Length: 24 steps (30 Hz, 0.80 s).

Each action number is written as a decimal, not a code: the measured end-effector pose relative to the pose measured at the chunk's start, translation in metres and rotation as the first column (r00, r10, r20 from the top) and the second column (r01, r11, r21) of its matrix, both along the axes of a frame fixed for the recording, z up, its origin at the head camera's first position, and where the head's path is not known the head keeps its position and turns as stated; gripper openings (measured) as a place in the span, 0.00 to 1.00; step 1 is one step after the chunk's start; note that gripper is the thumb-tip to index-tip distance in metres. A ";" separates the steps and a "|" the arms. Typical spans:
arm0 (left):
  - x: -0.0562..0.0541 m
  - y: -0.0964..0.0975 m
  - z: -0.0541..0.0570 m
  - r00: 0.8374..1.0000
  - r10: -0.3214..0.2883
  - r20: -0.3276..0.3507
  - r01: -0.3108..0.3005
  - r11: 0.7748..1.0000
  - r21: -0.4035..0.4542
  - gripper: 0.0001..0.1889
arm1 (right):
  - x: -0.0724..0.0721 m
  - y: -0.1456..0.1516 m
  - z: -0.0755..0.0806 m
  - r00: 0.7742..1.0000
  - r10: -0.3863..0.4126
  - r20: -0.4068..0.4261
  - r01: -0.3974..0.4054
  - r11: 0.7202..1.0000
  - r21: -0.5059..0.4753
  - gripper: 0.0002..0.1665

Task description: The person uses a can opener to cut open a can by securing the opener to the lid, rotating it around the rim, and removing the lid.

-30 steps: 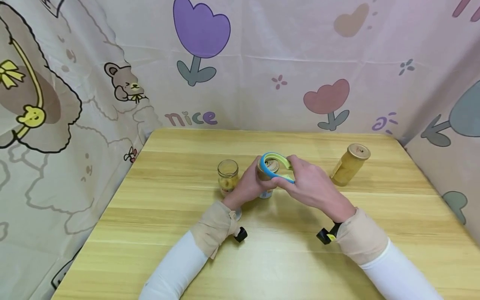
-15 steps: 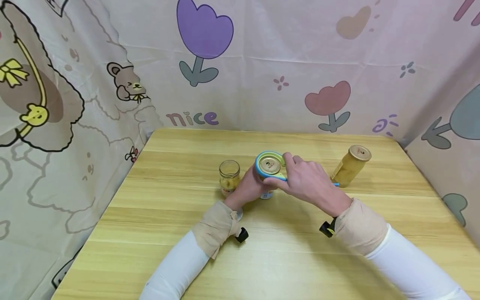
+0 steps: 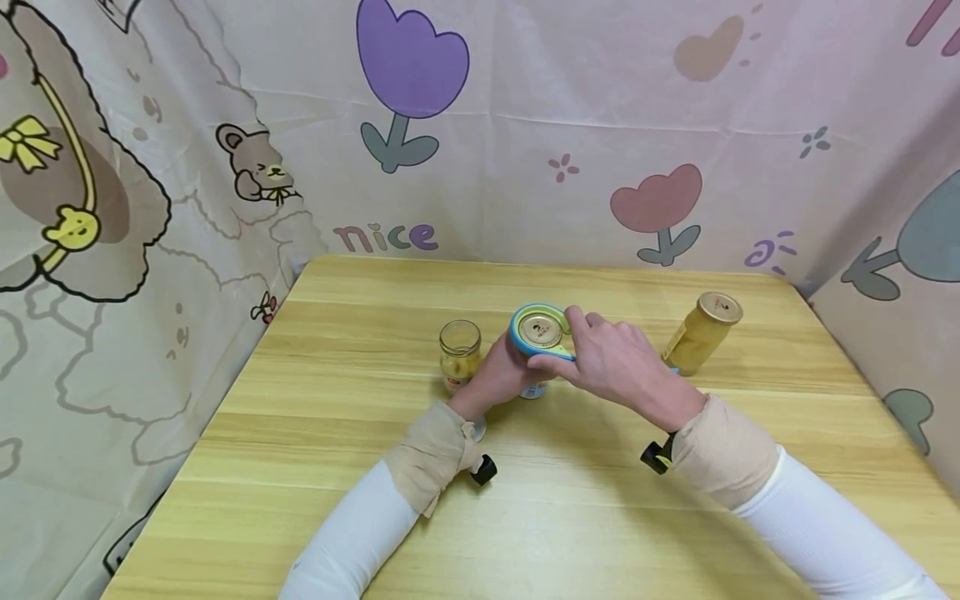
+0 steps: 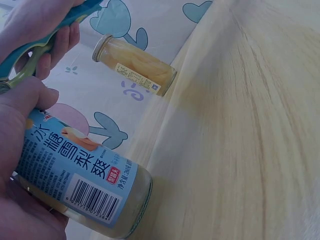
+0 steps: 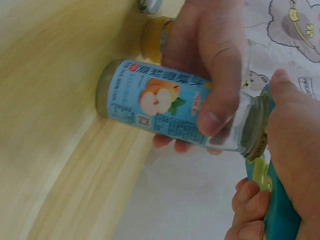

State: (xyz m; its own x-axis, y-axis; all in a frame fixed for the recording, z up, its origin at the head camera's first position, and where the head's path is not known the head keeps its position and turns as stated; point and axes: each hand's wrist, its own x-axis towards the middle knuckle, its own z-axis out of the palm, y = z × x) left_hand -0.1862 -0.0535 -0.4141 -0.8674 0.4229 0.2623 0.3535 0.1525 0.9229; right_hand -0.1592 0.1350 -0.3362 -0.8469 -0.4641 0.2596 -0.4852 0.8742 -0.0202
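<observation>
With the wooden table (image 3: 570,525) being used across the lower frame, the left hand (image 3: 501,373) is being wrapped round the blue-labelled jar (image 5: 155,102) at centre; just right, the blue-green opener (image 5: 281,214) is being gripped by the right hand (image 3: 618,362), its loop being held around the gold lid (image 3: 540,330); loosening is apparently being set up, a firm twist against a steadied jar seemingly being called for

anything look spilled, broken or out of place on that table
Nothing visible looks spilled or damaged. The one mild oddity is the open jar, uncapped while the held jar and far jar are capped; what seems a loose lid lies nearby, partly hidden.
</observation>
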 end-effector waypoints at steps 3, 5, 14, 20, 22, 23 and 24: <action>0.000 0.000 0.001 1.000 0.001 0.004 -0.001 1.000 0.000 0.37 | 0.000 -0.001 0.002 1.000 -0.003 0.003 0.003 1.000 0.015 0.45; 0.001 0.000 0.002 1.000 0.006 0.005 -0.006 1.000 -0.001 0.37 | 0.000 -0.001 0.003 1.000 0.001 -0.003 -0.001 1.000 0.024 0.44; 0.002 0.000 0.002 1.000 0.010 0.007 -0.010 1.000 0.006 0.37 | -0.002 0.000 0.006 1.000 0.019 0.008 -0.019 0.998 0.053 0.43; 0.004 -0.001 0.002 0.999 0.021 0.037 -0.020 1.000 -0.018 0.36 | -0.005 0.002 0.007 0.999 0.037 0.030 -0.038 0.998 0.056 0.44; 0.004 -0.002 0.003 0.999 0.027 0.046 -0.026 0.999 -0.031 0.37 | -0.006 0.003 0.007 0.998 0.053 0.026 -0.054 0.997 0.059 0.43; 0.004 -0.002 0.002 0.998 0.030 0.047 -0.028 0.999 -0.036 0.37 | -0.007 0.003 0.007 0.998 0.063 0.024 -0.064 0.996 0.059 0.43; 0.004 -0.002 0.003 0.998 0.030 0.051 -0.028 0.999 -0.038 0.37 | -0.007 0.004 0.007 0.997 0.072 0.023 -0.073 0.996 0.058 0.43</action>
